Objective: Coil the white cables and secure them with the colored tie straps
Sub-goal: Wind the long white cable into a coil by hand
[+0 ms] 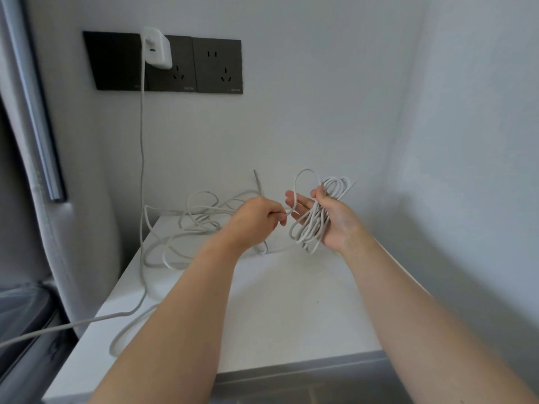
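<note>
Left fingers (277,213): curled on my left hand (256,221), with thumb and forefinger pinching a strand (296,188) of white cable just left of centre frame.
Right fingers (319,193): bent over the top of the coil (312,225), which lies across the palm of my right hand (335,223), right of centre. The thumb is held out to the side, apart from the loops.
Coil: several loops, bunched and hanging past the heel of my palm. It is held above the table (277,301) and touches nothing but my hand.
Link: the pinched strand arcs up in one wide loop and drops into the coil, so I judge I am laying on the next turn.
Loose cable (189,228): a slack tangle on the table at centre left, behind my left forearm. One straight end pokes up behind my left hand; I cannot tell which strand it belongs to.
Charger (156,48): plugged into the sockets (217,65), upper left. Its lead (142,141) hangs down, crosses the table and leaves the frame at lower left.
Done: one cable mostly gathered, by the look of it.
Left: finish the turns, strap this coil, then coil and strap the tangle.
Straps: none clearly seen. A yellow-green sliver (338,253) under my right wrist may be one, but it is too small to tell.
</note>
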